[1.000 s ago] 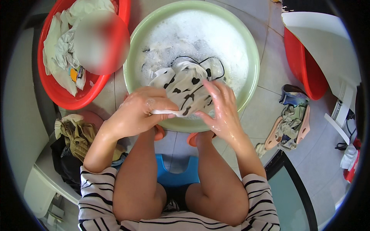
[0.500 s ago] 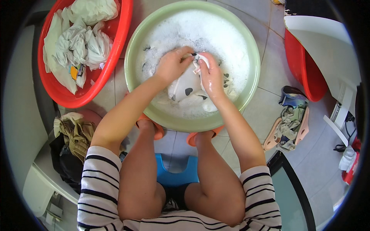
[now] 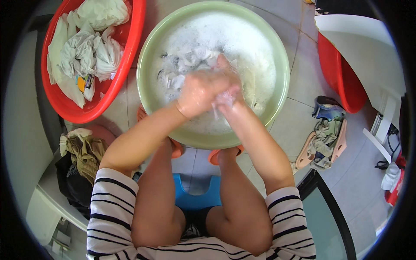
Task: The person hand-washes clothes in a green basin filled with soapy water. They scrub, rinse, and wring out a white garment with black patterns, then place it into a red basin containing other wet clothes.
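Close together above a large pale green basin (image 3: 284, 82), my two hands are smeared by motion. My left hand (image 3: 200, 92) lies against my right hand (image 3: 230, 82), and suds cling to the right wrist, with a whitish streak hanging below. Their fingers are too blurred to show whether anything is held. Under and beyond them, a wet white garment with dark marks (image 3: 190, 60) lies partly sunk in the soapy water. Thick white foam (image 3: 251, 39) covers much of the water; part of the garment is hidden by foam and hands.
Left of the basin, a red tub (image 3: 136, 39) holds white clothes (image 3: 82, 52). Brown clothing (image 3: 86, 151) is piled nearer. At right are pink slippers (image 3: 340, 138) with grey-green cloth (image 3: 325, 138) and a red basin (image 3: 338, 78). A blue stool (image 3: 197, 197) is beneath me.
My hands were handling the white garment with dark spots at the water; now they are pressed together nearer to me. The garment has sunk lower into the foam.
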The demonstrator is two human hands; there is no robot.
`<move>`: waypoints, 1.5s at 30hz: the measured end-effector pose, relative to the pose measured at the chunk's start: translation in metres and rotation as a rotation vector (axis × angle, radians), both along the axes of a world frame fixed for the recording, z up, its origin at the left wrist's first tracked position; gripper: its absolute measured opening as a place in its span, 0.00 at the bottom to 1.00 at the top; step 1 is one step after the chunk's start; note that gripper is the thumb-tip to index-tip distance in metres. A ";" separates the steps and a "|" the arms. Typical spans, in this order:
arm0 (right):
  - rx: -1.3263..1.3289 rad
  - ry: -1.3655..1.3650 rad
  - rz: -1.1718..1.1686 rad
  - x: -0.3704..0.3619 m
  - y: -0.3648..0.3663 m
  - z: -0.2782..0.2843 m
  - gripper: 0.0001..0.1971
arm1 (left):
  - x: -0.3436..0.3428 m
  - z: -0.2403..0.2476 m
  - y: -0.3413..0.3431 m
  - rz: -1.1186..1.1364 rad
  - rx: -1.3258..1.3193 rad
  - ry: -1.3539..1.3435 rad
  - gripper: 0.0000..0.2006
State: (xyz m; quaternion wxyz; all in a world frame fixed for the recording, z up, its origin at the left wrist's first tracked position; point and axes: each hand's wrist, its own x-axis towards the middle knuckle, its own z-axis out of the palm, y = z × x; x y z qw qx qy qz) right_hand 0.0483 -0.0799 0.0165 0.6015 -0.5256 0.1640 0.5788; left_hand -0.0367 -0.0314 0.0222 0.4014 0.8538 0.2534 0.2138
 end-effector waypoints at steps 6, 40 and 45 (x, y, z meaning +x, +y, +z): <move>0.014 -0.191 0.013 -0.008 -0.011 0.001 0.15 | 0.004 0.002 -0.007 -0.009 -0.043 0.049 0.09; 0.092 -0.979 0.445 0.032 -0.046 -0.090 0.09 | -0.001 -0.065 0.036 -0.137 -0.749 0.349 0.16; -0.336 -1.064 0.841 0.021 -0.022 -0.085 0.13 | -0.016 -0.135 0.045 0.143 -0.434 0.484 0.18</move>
